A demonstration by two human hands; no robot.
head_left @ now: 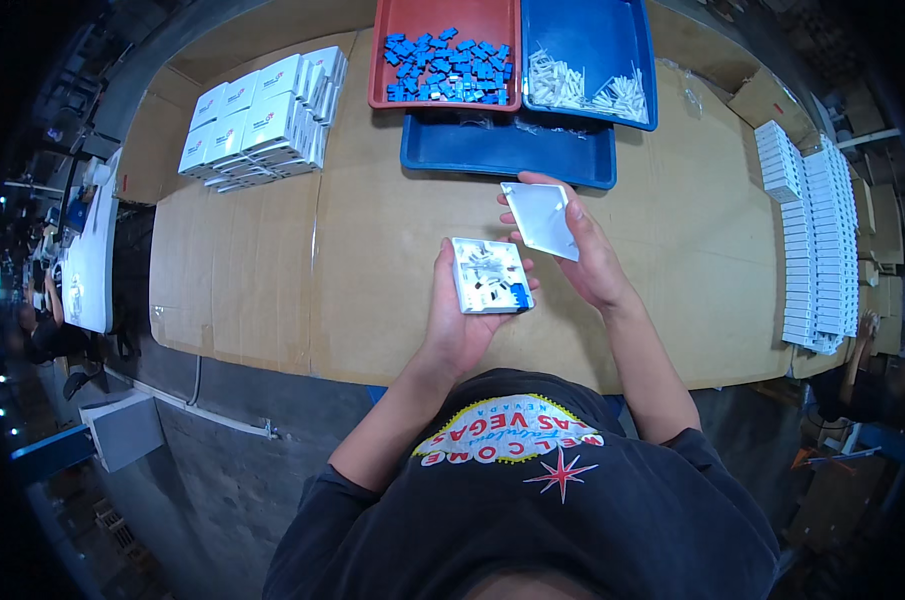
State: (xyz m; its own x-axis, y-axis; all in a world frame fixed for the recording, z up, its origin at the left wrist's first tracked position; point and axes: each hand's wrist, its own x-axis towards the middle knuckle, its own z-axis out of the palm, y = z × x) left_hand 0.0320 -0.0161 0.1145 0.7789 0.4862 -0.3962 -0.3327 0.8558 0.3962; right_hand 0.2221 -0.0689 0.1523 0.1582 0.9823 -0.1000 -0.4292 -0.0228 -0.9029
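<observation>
A shallow square white plastic box point(492, 272) rests in my left hand point(452, 340), open side up, with my fingers wrapped around its edges. White fittings fill its inside, and a small blue piece point(520, 293) shows at its near right corner. Just beyond and to the right, my right hand point(596, 262) grips a flat white square lid point(540, 222) between thumb and fingers. The lid is tilted, with its raised edges showing, and looks apart from the box.
Cardboard covers the table point(242, 270). At the far side, a red tray point(447, 15) holds small blue parts and a blue tray point(582, 25) white sticks; another blue tray point(512, 155) sits nearer. White units are stacked at left point(252, 115) and right point(817, 240).
</observation>
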